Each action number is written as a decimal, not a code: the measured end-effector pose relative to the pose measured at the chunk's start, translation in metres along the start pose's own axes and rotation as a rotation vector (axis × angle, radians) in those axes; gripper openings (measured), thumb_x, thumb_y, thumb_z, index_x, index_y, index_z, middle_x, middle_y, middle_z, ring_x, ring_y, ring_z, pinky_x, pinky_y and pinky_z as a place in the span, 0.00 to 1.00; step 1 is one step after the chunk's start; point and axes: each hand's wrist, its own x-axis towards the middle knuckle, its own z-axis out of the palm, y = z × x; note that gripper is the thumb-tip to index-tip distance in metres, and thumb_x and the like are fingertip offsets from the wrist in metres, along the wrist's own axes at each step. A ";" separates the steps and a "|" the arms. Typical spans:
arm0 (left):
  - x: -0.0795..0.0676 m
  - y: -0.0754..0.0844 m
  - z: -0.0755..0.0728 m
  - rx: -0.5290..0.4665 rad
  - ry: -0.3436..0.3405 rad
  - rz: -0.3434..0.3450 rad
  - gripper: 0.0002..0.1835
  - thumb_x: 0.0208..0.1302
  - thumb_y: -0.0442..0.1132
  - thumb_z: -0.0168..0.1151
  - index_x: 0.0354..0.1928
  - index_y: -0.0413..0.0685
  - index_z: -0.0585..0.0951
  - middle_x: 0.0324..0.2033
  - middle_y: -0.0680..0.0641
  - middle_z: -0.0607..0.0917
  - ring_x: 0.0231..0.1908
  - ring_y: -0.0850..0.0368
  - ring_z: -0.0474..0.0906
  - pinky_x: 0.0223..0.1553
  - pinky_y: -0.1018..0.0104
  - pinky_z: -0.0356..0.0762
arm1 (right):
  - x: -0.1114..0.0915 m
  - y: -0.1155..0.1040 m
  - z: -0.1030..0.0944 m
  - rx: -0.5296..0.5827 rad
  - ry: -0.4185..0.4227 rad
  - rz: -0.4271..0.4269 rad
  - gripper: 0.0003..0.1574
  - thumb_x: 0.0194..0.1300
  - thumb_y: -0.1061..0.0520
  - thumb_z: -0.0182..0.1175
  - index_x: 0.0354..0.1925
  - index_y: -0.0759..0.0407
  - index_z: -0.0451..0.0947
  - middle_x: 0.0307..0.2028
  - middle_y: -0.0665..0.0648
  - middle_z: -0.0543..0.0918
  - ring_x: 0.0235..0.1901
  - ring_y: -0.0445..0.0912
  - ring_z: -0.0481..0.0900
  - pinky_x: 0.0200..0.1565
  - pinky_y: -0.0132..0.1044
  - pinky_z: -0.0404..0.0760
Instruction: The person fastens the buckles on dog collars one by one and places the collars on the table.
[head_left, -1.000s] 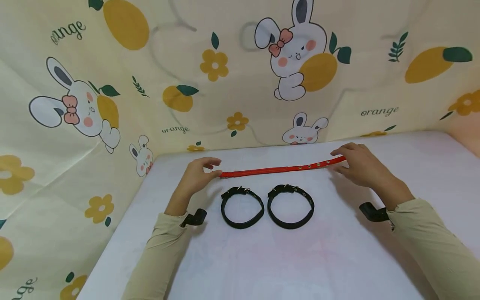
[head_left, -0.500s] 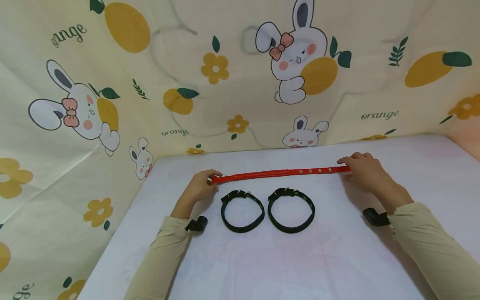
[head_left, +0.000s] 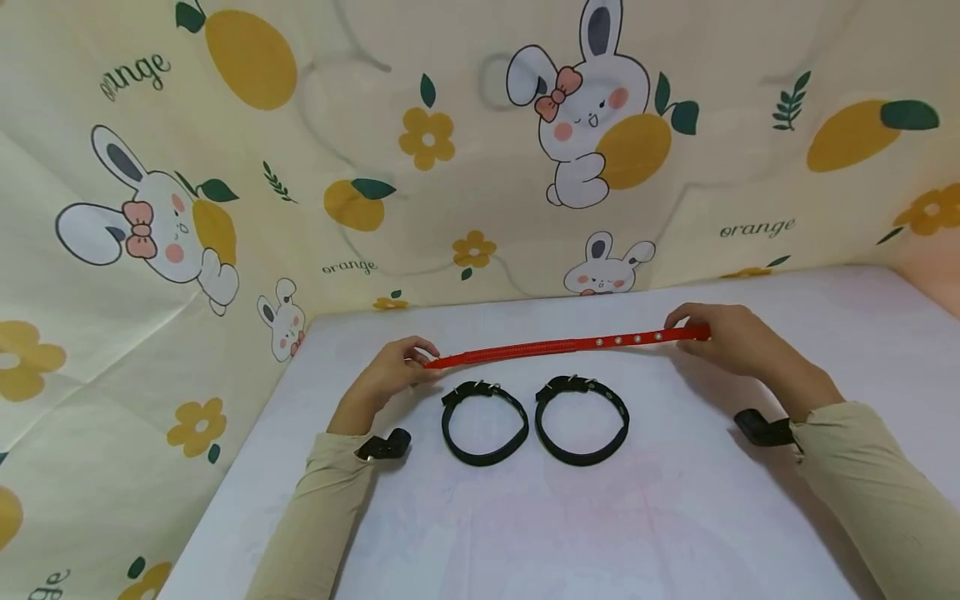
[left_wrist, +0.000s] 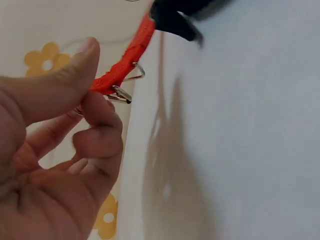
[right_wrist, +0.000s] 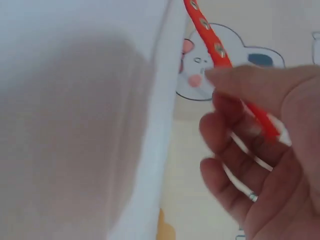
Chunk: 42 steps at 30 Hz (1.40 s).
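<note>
A red collar (head_left: 525, 348) with metal eyelets is stretched out straight between the two hands, above the far part of the table. Its buckle end, with metal buckle and ring, is pinched between thumb and fingers of my left hand (head_left: 393, 369), as the left wrist view (left_wrist: 65, 135) shows. My right hand (head_left: 731, 337) pinches the strap near the eyelet end, and the red tip pokes out past the thumb in the right wrist view. Two black collars, a left one (head_left: 483, 459) and a right one (head_left: 582, 459), lie buckled into rings side by side, nearer than the red strap.
The white-covered table (head_left: 525, 533) runs back to a cream backdrop (head_left: 450, 192) printed with rabbits, oranges and flowers. Each wrist carries a small black camera, the left one (head_left: 386, 444) and the right one (head_left: 763, 428).
The left hand has moved slightly left and nearer, the right hand to the right, taking the red collar's ends with them. More of the eyelet end now shows at the right hand. The black collars stay put.
</note>
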 end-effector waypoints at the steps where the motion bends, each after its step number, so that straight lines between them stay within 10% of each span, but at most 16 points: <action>1: -0.001 -0.001 -0.002 -0.028 -0.012 -0.007 0.21 0.59 0.31 0.71 0.54 0.41 0.78 0.37 0.45 0.77 0.32 0.56 0.73 0.32 0.69 0.73 | -0.001 -0.001 -0.002 0.008 0.014 -0.009 0.20 0.63 0.56 0.67 0.54 0.52 0.79 0.37 0.59 0.85 0.36 0.53 0.75 0.33 0.39 0.72; 7: -0.006 -0.004 -0.010 -0.115 -0.030 -0.028 0.21 0.59 0.27 0.68 0.55 0.41 0.78 0.38 0.46 0.77 0.37 0.54 0.74 0.38 0.68 0.75 | -0.004 -0.012 -0.007 0.089 0.079 -0.033 0.18 0.61 0.51 0.71 0.49 0.51 0.83 0.27 0.51 0.82 0.32 0.49 0.72 0.31 0.37 0.67; 15: -0.005 -0.005 -0.007 -0.327 -0.002 0.032 0.21 0.65 0.27 0.62 0.61 0.32 0.76 0.35 0.50 0.80 0.33 0.60 0.79 0.40 0.71 0.80 | -0.009 -0.023 -0.009 0.273 0.172 0.034 0.29 0.62 0.36 0.66 0.51 0.53 0.82 0.42 0.59 0.89 0.44 0.55 0.84 0.40 0.37 0.77; 23: -0.001 -0.005 0.004 -0.493 0.094 0.070 0.22 0.62 0.20 0.61 0.60 0.32 0.78 0.36 0.51 0.80 0.40 0.58 0.82 0.46 0.69 0.84 | -0.009 -0.039 -0.006 0.398 0.284 0.042 0.25 0.64 0.40 0.65 0.51 0.54 0.82 0.39 0.58 0.89 0.33 0.30 0.82 0.37 0.30 0.79; 29: 0.000 0.000 0.010 -0.636 0.122 0.137 0.23 0.60 0.20 0.63 0.59 0.25 0.75 0.33 0.53 0.83 0.38 0.60 0.84 0.46 0.67 0.84 | -0.011 -0.053 -0.011 0.494 0.348 0.013 0.22 0.64 0.42 0.66 0.50 0.53 0.82 0.39 0.56 0.90 0.31 0.30 0.84 0.36 0.25 0.80; 36: 0.004 -0.001 0.017 -0.587 0.146 0.103 0.23 0.58 0.21 0.66 0.57 0.28 0.76 0.37 0.51 0.86 0.41 0.60 0.86 0.45 0.71 0.83 | -0.014 -0.062 -0.016 0.532 0.369 0.003 0.20 0.63 0.44 0.68 0.49 0.52 0.82 0.32 0.41 0.88 0.30 0.32 0.85 0.35 0.27 0.82; 42: -0.002 -0.004 0.005 -0.170 0.081 0.010 0.25 0.58 0.24 0.67 0.59 0.40 0.79 0.54 0.39 0.82 0.51 0.49 0.80 0.48 0.67 0.79 | -0.014 -0.062 -0.015 0.502 0.345 0.032 0.20 0.63 0.44 0.68 0.48 0.54 0.82 0.32 0.51 0.89 0.29 0.32 0.83 0.34 0.28 0.81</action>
